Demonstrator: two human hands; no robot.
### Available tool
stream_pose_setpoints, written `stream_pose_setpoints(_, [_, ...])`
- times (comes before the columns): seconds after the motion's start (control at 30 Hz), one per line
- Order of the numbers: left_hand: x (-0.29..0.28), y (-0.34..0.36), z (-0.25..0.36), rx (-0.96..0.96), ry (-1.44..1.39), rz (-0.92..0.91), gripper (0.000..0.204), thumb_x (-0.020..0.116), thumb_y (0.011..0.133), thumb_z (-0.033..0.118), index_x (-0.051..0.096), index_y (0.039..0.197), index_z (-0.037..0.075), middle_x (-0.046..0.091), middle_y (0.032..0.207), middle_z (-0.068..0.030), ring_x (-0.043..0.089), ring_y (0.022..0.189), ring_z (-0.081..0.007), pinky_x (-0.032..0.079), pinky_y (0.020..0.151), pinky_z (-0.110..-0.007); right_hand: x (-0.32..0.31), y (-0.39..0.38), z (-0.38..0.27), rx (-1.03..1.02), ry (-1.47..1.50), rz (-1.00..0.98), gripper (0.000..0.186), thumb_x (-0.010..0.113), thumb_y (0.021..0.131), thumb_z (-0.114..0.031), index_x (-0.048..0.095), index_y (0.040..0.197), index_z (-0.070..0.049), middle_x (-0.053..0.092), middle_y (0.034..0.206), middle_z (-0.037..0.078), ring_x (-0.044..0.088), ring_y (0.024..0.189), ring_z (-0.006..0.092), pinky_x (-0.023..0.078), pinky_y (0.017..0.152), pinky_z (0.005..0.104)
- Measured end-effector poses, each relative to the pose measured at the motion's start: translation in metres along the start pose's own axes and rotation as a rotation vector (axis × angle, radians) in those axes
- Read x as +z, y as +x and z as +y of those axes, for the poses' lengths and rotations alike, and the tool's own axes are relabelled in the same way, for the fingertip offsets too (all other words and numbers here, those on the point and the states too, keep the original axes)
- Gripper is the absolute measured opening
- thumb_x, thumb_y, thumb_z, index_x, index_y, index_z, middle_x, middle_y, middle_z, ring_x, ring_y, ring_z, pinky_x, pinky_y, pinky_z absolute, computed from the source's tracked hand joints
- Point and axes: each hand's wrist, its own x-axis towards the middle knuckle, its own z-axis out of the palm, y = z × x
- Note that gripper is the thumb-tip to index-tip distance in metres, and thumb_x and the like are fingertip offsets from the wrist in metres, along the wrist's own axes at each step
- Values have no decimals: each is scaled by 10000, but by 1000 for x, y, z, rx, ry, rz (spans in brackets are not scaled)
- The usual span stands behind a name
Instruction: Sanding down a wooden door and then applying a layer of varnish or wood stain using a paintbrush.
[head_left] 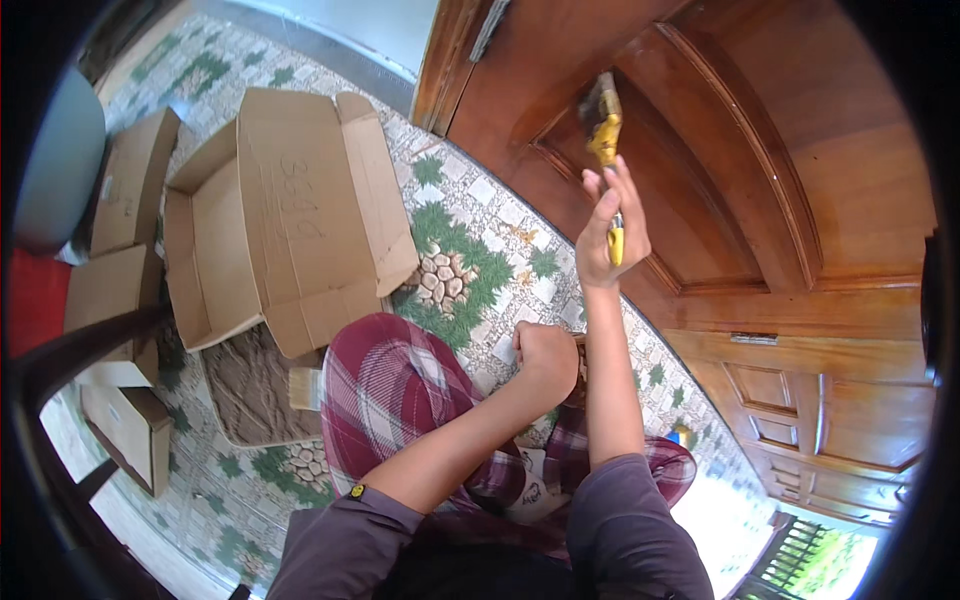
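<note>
My right hand (612, 235) grips a paintbrush (606, 130) by its yellow handle. The brush's dark bristles are up at a recessed panel of the brown wooden door (670, 190); whether they touch the wood I cannot tell. My left hand (548, 362) is closed in a fist above my lap, by my knee in red checked cloth. Beside that fist a brown thing (578, 375) shows in part, mostly hidden by my arms. What the left fingers hold, if anything, is hidden.
An open cardboard box (310, 200) lies to the left on the patterned floor (480, 250). Further left stand more cardboard boxes (130, 200). A brown mat (255, 390) lies below, with a pale wide brush (305, 388) near my knee. Dark bars (90, 360) curve at the left.
</note>
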Motion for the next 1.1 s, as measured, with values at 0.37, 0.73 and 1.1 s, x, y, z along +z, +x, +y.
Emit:
stream_pose_setpoints(0.37, [-9,2,7,62,-111,257,271,573,853,209,657,1026,18,681,956,-132,674,891,-328,511,811,-416,-20,31,-12,213,31,-114,165,612,906,-66,675,1015,40,692,1006,208,706,855,220,558,755,295])
stream_pose_setpoints(0.73, [57,38,-17,361,-423,419,408,514,910,356,576,1100,0,638,919,-209,624,838,-392,496,756,-469,30,5,-26,370,15,163,222,587,943,-134,676,1012,57,702,846,173,700,760,210,537,701,294])
stream_pose_setpoints(1.1, [69,39,17,264,-641,313,404,586,902,462,601,1004,71,628,912,-160,598,895,-362,466,791,-444,8,-30,10,574,63,-75,217,577,948,-137,677,1005,48,707,814,154,700,757,173,534,687,282])
